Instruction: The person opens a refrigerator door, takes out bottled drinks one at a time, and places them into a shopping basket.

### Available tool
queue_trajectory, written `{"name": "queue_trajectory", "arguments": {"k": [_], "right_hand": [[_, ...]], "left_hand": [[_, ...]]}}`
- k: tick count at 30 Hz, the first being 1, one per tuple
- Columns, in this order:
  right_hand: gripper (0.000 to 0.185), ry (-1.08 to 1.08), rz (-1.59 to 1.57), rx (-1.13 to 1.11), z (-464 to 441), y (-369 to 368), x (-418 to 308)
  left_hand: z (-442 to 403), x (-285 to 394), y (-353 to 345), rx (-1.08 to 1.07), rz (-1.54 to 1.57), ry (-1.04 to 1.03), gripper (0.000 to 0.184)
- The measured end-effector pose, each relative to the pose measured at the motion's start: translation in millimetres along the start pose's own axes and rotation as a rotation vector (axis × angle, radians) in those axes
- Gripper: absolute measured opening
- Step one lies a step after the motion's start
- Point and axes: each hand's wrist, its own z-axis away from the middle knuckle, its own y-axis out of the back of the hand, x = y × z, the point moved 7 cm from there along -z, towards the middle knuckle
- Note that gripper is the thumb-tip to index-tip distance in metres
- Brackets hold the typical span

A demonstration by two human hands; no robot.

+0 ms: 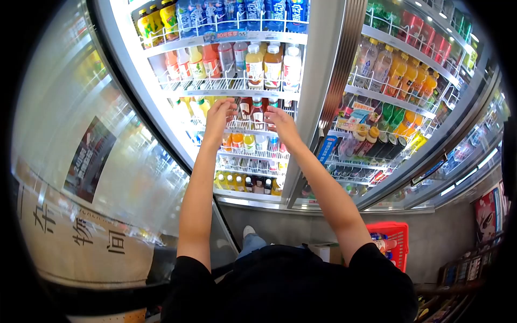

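Both my arms reach into an open drinks fridge. My left hand [219, 118] is at the third shelf down, fingers loosely curved and apart, with nothing seen in it. Facing it, my right hand [281, 124] has bent, spread fingers and holds nothing that I can see. Between the hands stands an upright dark red drink bottle [257, 114], nearest to my right fingertips; whether they touch it I cannot tell. Left of my left hand are yellow drink bottles [201, 107]. A wire shelf [250, 132] runs beneath the hands, its middle stretch showing bare wires.
The fridge's glass door [70, 134] is swung open on my left. Above are juice bottles [272, 67] and blue bottles [274, 13]. A second fridge [398, 97] with drinks stands to the right. A red shopping basket [403, 231] with items is on the floor behind my right arm.
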Motion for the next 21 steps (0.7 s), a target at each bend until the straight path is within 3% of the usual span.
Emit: {"name": "queue_trajectory", "arguments": {"k": [7, 13, 17, 21], "right_hand": [[0.043, 0.133, 0.179, 0.032, -90.0, -9.0, -19.4], [0.045, 0.114, 0.011, 0.107, -151.6, 6.0, -26.6], [0.046, 0.149, 0.013, 0.093, -189.0, 2.2, -14.8], [0.051, 0.169, 0.218, 0.19, -204.6, 5.9, 0.9]], "left_hand": [[-78.5, -11.5, -6.1, 0.012, 0.056, -0.019, 0.028], [-130.6, 4.8, -8.1, -0.053, 0.037, -0.123, 0.036], [-173.9, -2.9, -25.9, -0.146, -0.001, -0.196, 0.046], [-214.0, -27.2, -40.0, -0.2, 0.008, -0.17, 0.058]]}}
